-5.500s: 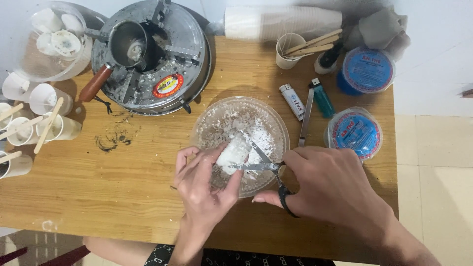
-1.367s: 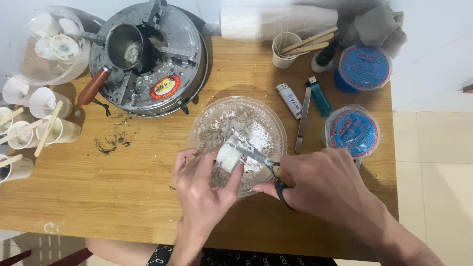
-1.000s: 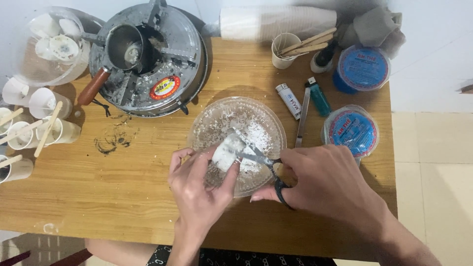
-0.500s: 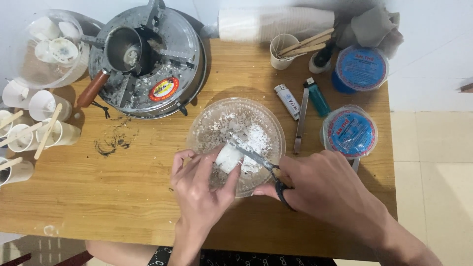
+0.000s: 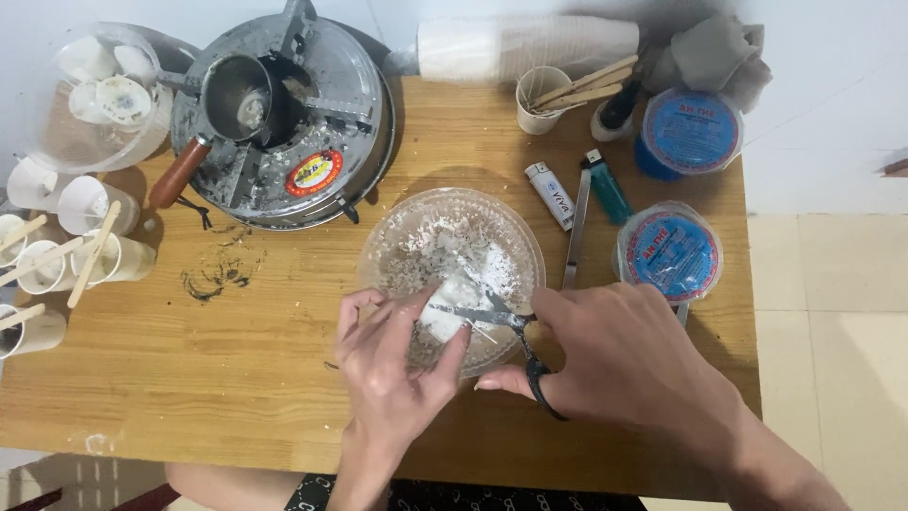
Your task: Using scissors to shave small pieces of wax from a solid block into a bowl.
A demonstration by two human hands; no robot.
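Note:
My left hand (image 5: 390, 374) holds a white waxy block (image 5: 443, 317) over the near side of a clear plastic bowl (image 5: 407, 222). White shavings and flakes lie in the bowl. My right hand (image 5: 624, 360) grips black-handled scissors (image 5: 492, 320), whose metal blades lie across the block. Both hands meet at the bowl's near rim, on a wooden table (image 5: 265, 350).
A round metal stove (image 5: 326, 123) with a small wooden-handled pot (image 5: 236, 90) stands at the back left. White cups with wooden sticks (image 5: 76, 251) line the left edge. Two lighters (image 5: 582, 189), a metal strip, two blue-lidded tubs (image 5: 670, 255) and a cup of sticks (image 5: 544, 95) sit on the right.
The scissors have swung from a slanted position to lying almost level across the block. My left hand has turned the block slightly and lowered it toward the bowl.

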